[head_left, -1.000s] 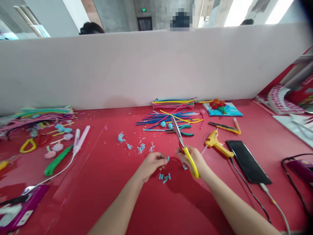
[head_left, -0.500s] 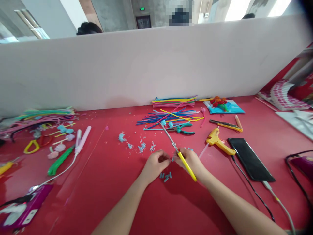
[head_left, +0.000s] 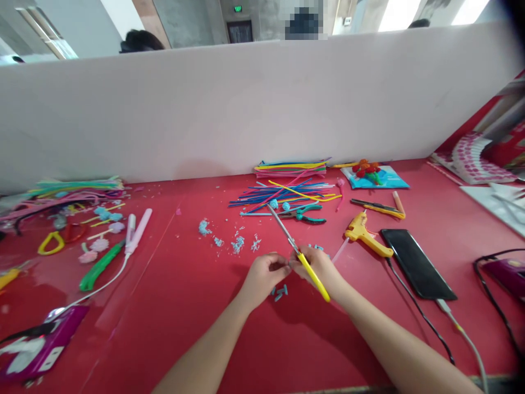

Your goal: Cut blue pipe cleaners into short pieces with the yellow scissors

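Observation:
My right hand point(head_left: 318, 268) is closed around scissors point(head_left: 311, 276) with a yellow handle, their long blades pointing up and away to the left. My left hand point(head_left: 264, 276) is closed, fingertips pinched together and meeting the right fingertips; whatever small thing is between them is too hidden to name. Just below the hands lie several short blue-grey pipe cleaner pieces point(head_left: 280, 295). More blue pieces point(head_left: 318, 248) show behind the right hand. Blue fluff clippings point(head_left: 238, 244) are scattered beyond the left hand. Two small blue pompoms point(head_left: 274, 204) sit past the scissor tips.
Beyond my hands are teal-handled pliers point(head_left: 305, 213) and a pile of coloured pipe cleaners point(head_left: 283, 194). To the right lie a yellow glue gun point(head_left: 367, 235) and a corded phone point(head_left: 418, 262). A pink corded tool point(head_left: 139, 232) and green cutter point(head_left: 100, 268) are left. A white partition point(head_left: 213, 115) stands behind.
My left fingertips have shifted slightly right and now meet the right fingertips. The left hand covers more of the short pieces. The scissors stay in the right hand.

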Tool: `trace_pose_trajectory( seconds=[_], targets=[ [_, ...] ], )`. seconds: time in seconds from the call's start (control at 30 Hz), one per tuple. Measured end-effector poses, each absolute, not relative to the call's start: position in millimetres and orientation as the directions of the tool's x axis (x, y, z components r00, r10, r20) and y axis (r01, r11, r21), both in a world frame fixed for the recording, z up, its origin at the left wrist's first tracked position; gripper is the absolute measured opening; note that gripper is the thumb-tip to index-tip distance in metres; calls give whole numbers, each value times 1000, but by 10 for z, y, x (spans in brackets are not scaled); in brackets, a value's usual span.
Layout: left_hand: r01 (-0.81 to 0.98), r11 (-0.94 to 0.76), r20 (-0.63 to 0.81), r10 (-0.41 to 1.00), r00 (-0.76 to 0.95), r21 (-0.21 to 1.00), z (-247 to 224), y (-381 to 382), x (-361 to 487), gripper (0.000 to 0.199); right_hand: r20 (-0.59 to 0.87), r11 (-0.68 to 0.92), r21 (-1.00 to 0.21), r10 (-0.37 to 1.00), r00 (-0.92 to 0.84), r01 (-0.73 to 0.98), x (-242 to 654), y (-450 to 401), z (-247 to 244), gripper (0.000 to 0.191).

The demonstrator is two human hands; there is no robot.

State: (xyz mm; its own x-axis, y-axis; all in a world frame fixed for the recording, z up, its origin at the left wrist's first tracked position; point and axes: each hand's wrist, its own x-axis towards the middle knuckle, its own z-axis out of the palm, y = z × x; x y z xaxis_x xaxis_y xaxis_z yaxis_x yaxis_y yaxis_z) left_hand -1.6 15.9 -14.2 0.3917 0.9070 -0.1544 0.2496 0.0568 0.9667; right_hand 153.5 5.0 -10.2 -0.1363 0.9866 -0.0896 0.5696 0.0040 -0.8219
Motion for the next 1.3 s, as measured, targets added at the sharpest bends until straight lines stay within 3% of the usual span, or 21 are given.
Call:
trace_pose_trajectory(
  seconds=[0.2,0.4,0.57,0.9,1.3],
  targets=[
    [172,141,-196,909,368,975,-51,169,23,15,-65,34,-770,989,-132,637,1583,76,-13,15],
    [18,163,-163,961,223,986,51,310,-26,18,-8,52,-603,997,-71,796,1755,66,198,33],
    [-145,172,-156,981,117,974,-31,323,-14,18,8,97,-443,995,-104,891,1770,-41,101,35],
    [-278,171,-159,985,64,945,-87,254,-65,13,-12,184,-269,981,-194,945,1760,-119,-114,33],
    [-362,191,-162,981,109,912,-85,267,-81,7,5,210,-218,977,-214,953,1767,-133,-167,31]
  ],
)
